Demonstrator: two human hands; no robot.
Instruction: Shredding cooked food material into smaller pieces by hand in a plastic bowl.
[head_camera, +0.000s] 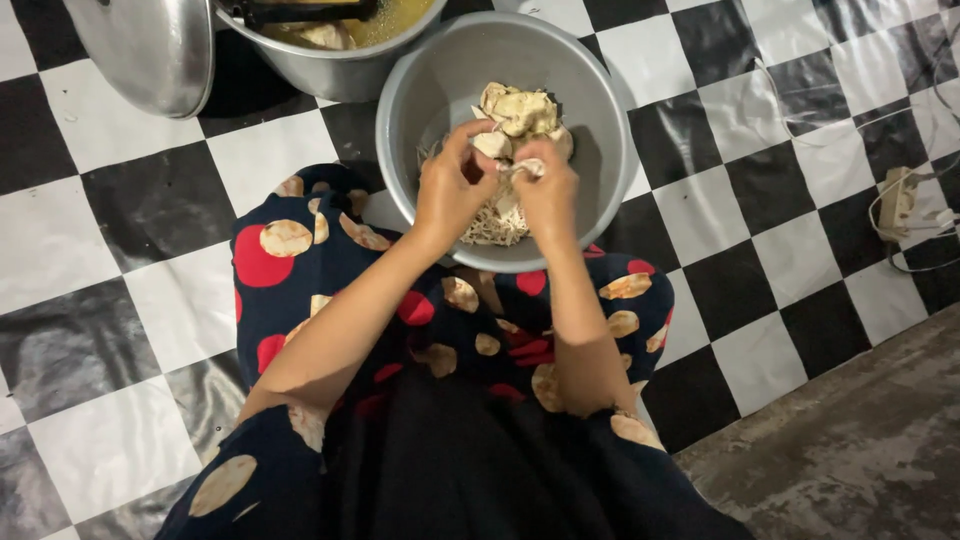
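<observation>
A grey metal bowl (590, 110) sits on the checkered floor mat in front of my knees. It holds pale cooked chicken pieces (520, 110) at the back and a heap of fine shreds (495, 225) at the front. My left hand (450, 185) and my right hand (545, 190) are both over the bowl, fingers pinched on one chicken piece (510, 160) held between them.
A metal pot (330, 50) with yellowish broth and dark tongs stands behind the bowl. Its round lid (150, 50) lies at the upper left. A white power strip with cords (898, 205) is at the right. Bare concrete floor (850, 450) begins at the lower right.
</observation>
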